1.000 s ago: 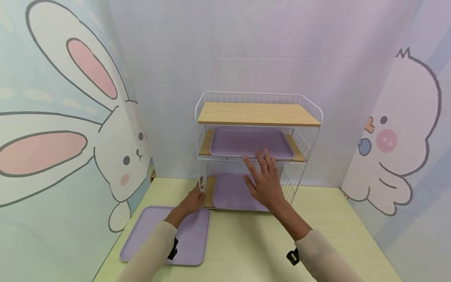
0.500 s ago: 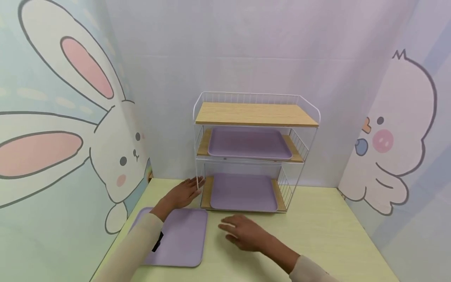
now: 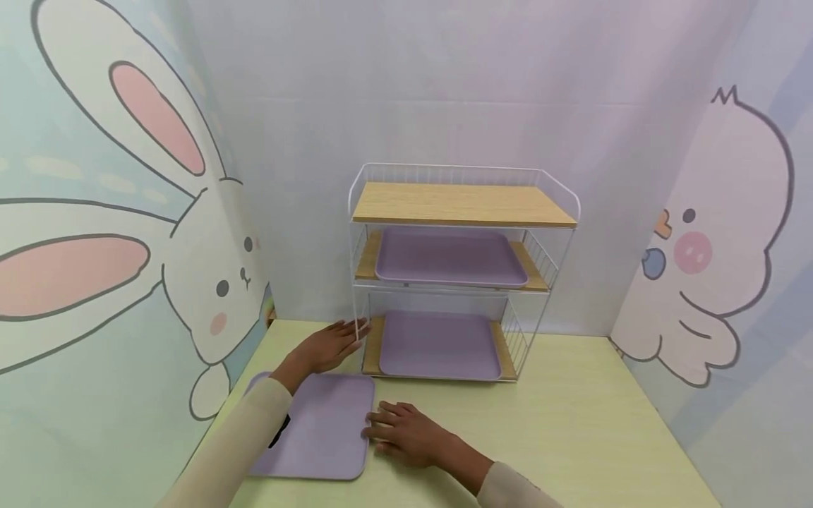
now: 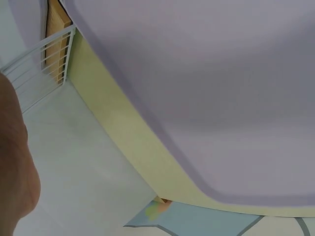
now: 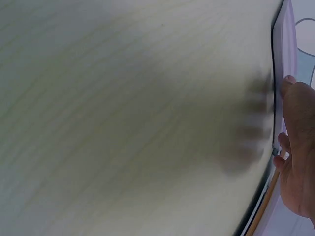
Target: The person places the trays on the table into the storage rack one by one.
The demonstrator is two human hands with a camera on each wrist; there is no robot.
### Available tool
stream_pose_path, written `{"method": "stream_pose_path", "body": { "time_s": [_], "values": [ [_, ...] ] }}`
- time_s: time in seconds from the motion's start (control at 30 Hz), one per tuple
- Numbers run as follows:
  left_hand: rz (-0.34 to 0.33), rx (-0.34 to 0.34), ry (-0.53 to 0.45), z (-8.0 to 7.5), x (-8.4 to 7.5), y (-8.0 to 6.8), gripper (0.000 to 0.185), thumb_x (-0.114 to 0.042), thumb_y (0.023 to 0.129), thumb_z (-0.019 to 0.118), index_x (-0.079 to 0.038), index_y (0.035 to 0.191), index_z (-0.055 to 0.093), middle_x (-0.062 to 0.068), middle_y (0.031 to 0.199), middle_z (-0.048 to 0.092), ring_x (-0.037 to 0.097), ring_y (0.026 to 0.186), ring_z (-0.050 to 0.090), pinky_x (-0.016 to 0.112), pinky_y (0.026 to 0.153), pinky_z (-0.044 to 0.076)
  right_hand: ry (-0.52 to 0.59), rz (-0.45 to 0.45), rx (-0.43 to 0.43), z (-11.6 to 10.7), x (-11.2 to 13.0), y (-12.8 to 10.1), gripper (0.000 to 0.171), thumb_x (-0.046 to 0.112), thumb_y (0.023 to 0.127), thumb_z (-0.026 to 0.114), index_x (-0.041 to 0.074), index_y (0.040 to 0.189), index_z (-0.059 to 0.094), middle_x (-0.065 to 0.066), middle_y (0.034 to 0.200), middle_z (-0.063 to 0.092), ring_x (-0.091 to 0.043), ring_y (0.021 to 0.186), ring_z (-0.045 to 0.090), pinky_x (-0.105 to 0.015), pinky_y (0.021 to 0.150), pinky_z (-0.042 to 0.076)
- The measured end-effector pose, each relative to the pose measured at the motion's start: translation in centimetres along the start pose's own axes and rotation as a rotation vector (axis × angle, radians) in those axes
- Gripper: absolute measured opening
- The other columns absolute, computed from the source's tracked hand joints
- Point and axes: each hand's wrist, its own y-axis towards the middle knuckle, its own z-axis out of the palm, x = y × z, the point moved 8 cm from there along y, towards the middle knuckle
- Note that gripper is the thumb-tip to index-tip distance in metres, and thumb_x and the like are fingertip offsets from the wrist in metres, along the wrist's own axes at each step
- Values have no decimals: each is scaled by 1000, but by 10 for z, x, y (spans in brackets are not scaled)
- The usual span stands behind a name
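A white wire rack (image 3: pixel 356 254) with three wooden shelves stands at the back of the pale green table (image 3: pixel 571 423). Purple trays lie on its middle shelf (image 3: pixel 451 257) and bottom shelf (image 3: pixel 438 346). A third purple tray (image 3: pixel 317 430) lies flat on the table, front left. My left hand (image 3: pixel 330 346) rests with straight fingers against the rack's left front post. My right hand (image 3: pixel 400 430) lies flat on the table, its fingertips (image 5: pixel 288 81) at the loose tray's right edge (image 5: pixel 280 59).
Cartoon walls close in on the left, back and right: a rabbit (image 3: pixel 209 282) on the left, a chick (image 3: pixel 718 247) on the right. The rack's top shelf (image 3: pixel 460 204) is bare wood. Bare tabletop lies to the right of the rack.
My right hand came down from the middle shelf's tray to the table and slid left to the loose tray's edge. The left hand stayed by the rack post.
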Motion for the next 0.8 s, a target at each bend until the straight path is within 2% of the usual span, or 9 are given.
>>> {"method": "stream_pose_path", "body": {
  "time_s": [0.2, 0.33, 0.57, 0.8],
  "values": [
    [2, 8, 18, -1, -2, 1, 59, -34, 125, 35, -5, 177, 35, 19, 184, 36, 39, 171, 37, 59, 140, 29, -46, 19, -41, 4, -1, 3, 36, 45, 121, 50, 37, 152, 66, 9, 165, 63, -23, 158, 57, -47, 123, 54],
    [1, 19, 18, -2, -2, 1, 60, -34, 125, 35, -5, 177, 34, 19, 184, 36, 39, 171, 36, 59, 141, 28, -55, 16, -86, -1, -2, -5, 30, 42, 120, 53, 36, 143, 71, 8, 156, 69, -21, 151, 62, -46, 118, 56],
    [-2, 37, -8, -3, -4, 1, 60, -34, 125, 33, -5, 177, 33, 20, 185, 33, 41, 172, 34, 59, 141, 27, 22, 30, -134, -5, -16, -43, 26, 35, 120, 54, 34, 136, 75, 4, 150, 71, -25, 146, 66, -49, 114, 57],
    [8, 37, -24, -2, -4, 1, 59, -33, 126, 31, -4, 177, 33, 23, 184, 32, 43, 172, 34, 60, 141, 28, 59, 34, -241, -15, -35, -93, 18, 26, 116, 63, 31, 123, 79, 3, 141, 73, -25, 137, 71, -49, 106, 59]
  ]
}}
